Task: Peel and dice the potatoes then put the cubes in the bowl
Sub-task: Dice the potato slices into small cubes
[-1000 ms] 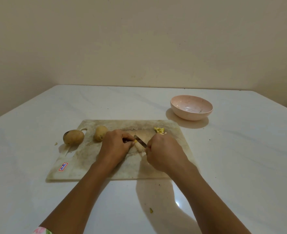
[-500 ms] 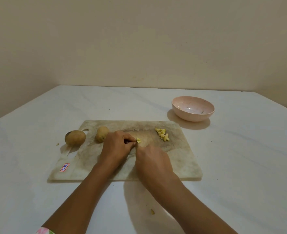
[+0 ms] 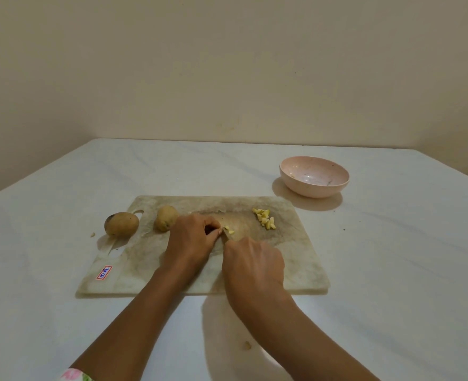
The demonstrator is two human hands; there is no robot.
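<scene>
On the cutting board, a left hand pinches a sliver of peeled potato steady while the right hand, curled round a knife, dices it, cut cubes piled at two o'clock toward the bowl, unpeeled potatoes at ten.

Pale pink bowl on a white counter. The board is mottled grey-beige, its sticker red-edged. Brown potatoes, pale yellow cubes, pink-and-green floral sleeve.

White table, cutting board, pink bowl
</scene>
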